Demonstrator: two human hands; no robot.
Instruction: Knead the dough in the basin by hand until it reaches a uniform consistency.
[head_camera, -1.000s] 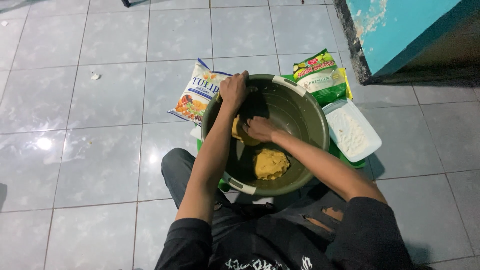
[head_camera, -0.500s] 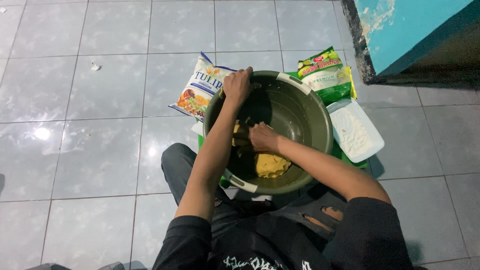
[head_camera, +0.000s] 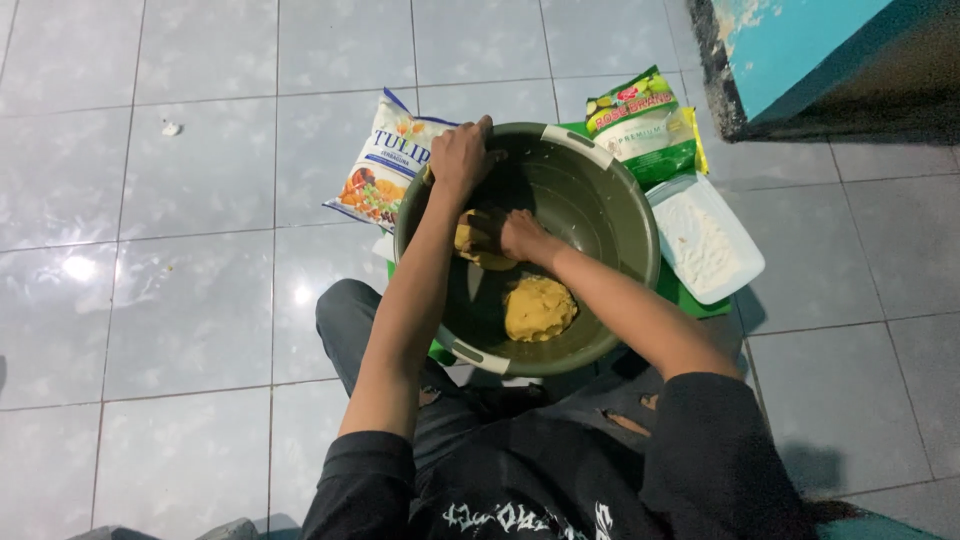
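Dough is shown in two yellow portions inside a large olive-green basin (head_camera: 600, 215) set on a grey tiled floor (head_camera: 180, 300). The larger dough lump (head_camera: 538, 307) lies loose on the basin bottom, toward 6 o'clock of the bowl. The smaller dough piece (head_camera: 472, 242) is pressed against the inner wall at about 9 o'clock and is partly covered by the right hand (head_camera: 522, 236), whose fingers are curled onto it; how tightly it is gripped cannot be told. The left hand (head_camera: 462, 155) is closed over the basin rim at about 11 o'clock, the fingers folded inward over the edge. Both forearms are seen running down from the hands to black sleeves at the lower edge of the view, and the basin is placed between the knees of the seated person.

Outside the basin, a white printed bag (head_camera: 385, 172) with orange and blue panels lies flat at 10 o'clock, touching the rim. A green-and-white packet (head_camera: 640, 125) lies at 1 o'clock, just beside the rim. A shallow white tray (head_camera: 705, 240) holding white powder sits at 3 o'clock, against the basin's side. A green mat (head_camera: 690, 300) is partly visible beneath the basin and tray. A blue wall corner (head_camera: 790, 50) stands at the upper right, well apart from the hands. A small white scrap (head_camera: 171, 128) lies on the tiles at far left.
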